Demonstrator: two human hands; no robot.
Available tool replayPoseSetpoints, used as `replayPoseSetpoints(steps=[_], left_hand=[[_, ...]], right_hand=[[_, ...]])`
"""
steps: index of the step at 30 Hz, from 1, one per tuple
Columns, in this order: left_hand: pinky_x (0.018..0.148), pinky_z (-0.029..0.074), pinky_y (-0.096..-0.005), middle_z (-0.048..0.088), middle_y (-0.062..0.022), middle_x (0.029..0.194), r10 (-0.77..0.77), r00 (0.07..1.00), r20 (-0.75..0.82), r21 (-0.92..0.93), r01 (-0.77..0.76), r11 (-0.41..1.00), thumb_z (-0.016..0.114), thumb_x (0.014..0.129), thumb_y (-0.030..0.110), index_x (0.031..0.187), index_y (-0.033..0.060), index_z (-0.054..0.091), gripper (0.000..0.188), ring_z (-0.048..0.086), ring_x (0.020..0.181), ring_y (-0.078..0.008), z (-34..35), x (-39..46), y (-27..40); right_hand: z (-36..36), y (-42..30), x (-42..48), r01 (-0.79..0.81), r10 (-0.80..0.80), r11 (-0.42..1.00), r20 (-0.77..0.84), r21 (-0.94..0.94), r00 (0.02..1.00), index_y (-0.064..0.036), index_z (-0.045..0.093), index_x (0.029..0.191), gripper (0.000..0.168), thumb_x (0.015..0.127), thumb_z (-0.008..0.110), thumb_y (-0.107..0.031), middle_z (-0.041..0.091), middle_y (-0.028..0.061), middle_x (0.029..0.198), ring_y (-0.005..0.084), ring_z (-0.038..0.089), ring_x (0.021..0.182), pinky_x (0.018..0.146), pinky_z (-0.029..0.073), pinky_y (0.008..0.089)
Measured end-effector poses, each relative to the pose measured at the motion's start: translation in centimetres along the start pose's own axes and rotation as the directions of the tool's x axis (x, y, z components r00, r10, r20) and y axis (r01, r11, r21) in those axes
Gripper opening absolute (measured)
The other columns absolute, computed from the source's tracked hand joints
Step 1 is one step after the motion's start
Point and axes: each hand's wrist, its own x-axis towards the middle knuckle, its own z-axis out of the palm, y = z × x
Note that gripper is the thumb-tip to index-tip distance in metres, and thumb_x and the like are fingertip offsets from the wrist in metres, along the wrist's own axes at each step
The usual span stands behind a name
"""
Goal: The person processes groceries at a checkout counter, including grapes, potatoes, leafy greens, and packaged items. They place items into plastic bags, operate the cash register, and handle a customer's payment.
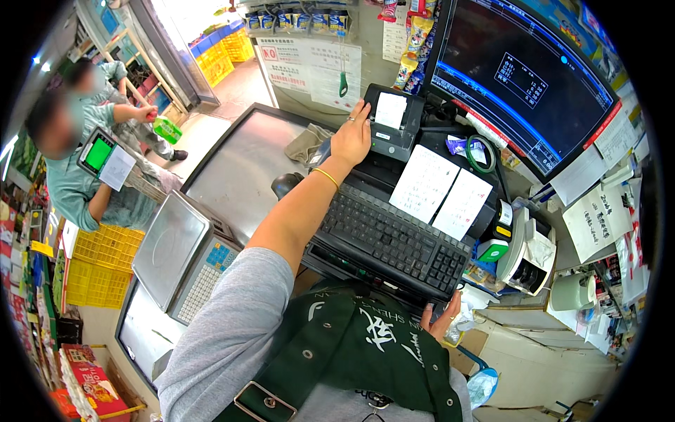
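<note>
My left hand reaches forward with its fingertips at the left side of a black receipt printer, fingers close together, seemingly holding nothing. A paper slip stands out of the printer's top. My right hand is at the lower right corner of a black keyboard, by the drawer edge; its palm is partly hidden, so its hold cannot be told. Two handwritten paper sheets lie behind the keyboard. A black mouse is left of my forearm, near a grey cloth. A monitor shows a lit screen.
A weighing scale stands on the metal-topped counter at left. Beyond the counter are two people, one beside a device with a green screen. Yellow crates are below them. A white label machine stands at right.
</note>
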Motion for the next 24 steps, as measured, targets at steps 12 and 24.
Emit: replayPoseSetpoints(steps=[12,24], left_hand=[[0.081,0.046,-0.0366,0.038,-0.0039,0.133,0.022,0.999,-0.028,0.004,-0.022,1.000,0.037,0.087,0.020,0.121,0.0107,0.046,0.036,0.052,0.103,-0.0266,0.1,0.0,-0.1],[0.081,0.045,-0.0357,0.037,-0.0022,0.134,-0.015,1.000,0.024,0.015,0.014,1.000,0.034,0.089,0.022,0.124,0.0133,0.044,0.037,0.050,0.107,-0.0257,-0.1,0.0,0.3]], right_hand=[[3.3,3.1,-0.8,-0.314,0.358,0.678,0.075,0.665,0.931,-0.005,0.017,0.137,0.059,0.087,0.047,-0.006,0.035,0.0124,0.130,0.0201,0.039,0.113,0.097,0.027,0.0296],[3.1,2.7,-0.7,-0.343,0.417,0.595,0.086,0.727,0.905,-0.006,0.021,0.136,0.057,0.087,0.049,-0.009,0.039,0.0110,0.127,0.0183,0.041,0.110,0.095,0.029,0.0284]])
